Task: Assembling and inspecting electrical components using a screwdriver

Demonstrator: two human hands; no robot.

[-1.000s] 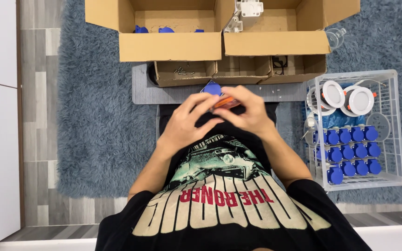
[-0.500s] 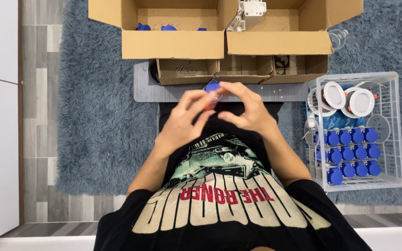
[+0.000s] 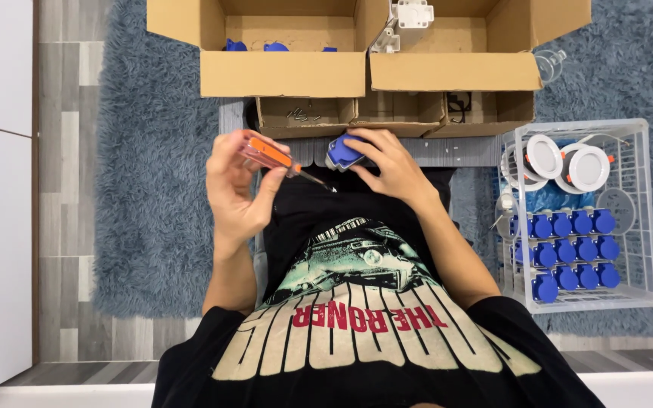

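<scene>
Cardboard boxes front hands whose fingers hold screwdriver and blue part.

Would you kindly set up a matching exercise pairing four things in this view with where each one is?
Things:
1. orange-handled screwdriver
2. small blue plastic part
3. round white lamp fittings
4. open brown cardboard boxes

Places:
A. in the white wire basket
B. under the fingers of the right hand
C. at the top of the view, on the grey-blue shaggy rug
D. held in the left hand

Pairs: 1-D, 2-B, 3-A, 4-C
</scene>
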